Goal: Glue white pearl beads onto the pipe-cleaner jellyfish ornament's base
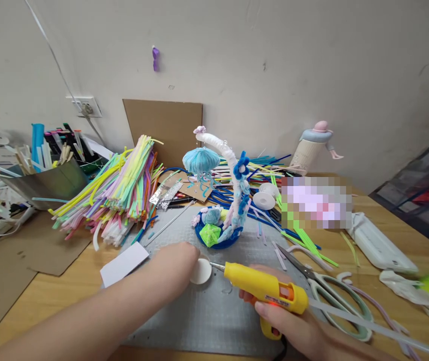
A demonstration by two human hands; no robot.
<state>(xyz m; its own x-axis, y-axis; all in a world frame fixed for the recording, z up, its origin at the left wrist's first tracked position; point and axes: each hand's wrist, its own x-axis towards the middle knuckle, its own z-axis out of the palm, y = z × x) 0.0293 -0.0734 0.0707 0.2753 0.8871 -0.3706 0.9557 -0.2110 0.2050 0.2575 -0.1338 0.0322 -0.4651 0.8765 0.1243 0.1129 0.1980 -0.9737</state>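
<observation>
My right hand (282, 321) is wrapped round the handle of a yellow glue gun (263, 286), and a clear glue stick (372, 326) sticks out of its back end. The gun's metal nozzle points left and meets the edge of a small white round disc (201, 271). My left hand (179, 265) is closed at the disc's left edge; its fingertips are hidden behind the hand. Just beyond stands a fuzzy pipe-cleaner ornament (233, 200) on a round blue base, its white curved arm carrying a hanging light-blue jellyfish (201, 161).
Scissors (335, 296) lie open at right, near a white spool (265, 196). A large pipe-cleaner bundle (120, 185) and a metal container of sticks (49, 180) stand left. A white card (124, 263) lies beside my left forearm. Cardboard (162, 125) leans on the wall.
</observation>
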